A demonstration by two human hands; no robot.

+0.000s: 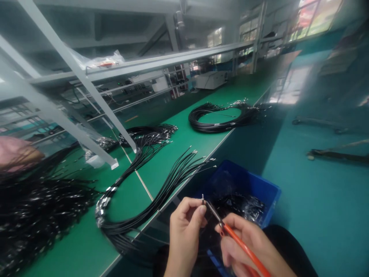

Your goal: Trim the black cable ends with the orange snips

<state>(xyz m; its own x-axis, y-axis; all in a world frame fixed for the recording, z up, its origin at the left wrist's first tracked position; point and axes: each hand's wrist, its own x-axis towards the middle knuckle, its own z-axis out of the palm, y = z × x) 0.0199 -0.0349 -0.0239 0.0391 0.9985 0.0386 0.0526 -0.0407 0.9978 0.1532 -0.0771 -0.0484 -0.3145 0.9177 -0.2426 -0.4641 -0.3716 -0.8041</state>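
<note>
My left hand (186,223) is closed in a pinch on a small metal piece (203,199) at a thin cable's tip, held above my lap. My right hand (245,240) grips an orange-handled tool (240,242) whose slim metal jaws (213,212) point up and left at that piece. Just behind the hands a blue bin (268,190) holds small shiny metal parts (248,207). A bundle of black cables (161,188) lies on the green bench (86,246), its ends fanning out toward the bin.
A round coil of black cable (221,117) lies farther along the bench. Another cable bundle (144,146) and a dark heap of cables (34,215) sit at left. White slanted frame bars (86,88) stand over the bench. Teal floor (317,200) lies to the right.
</note>
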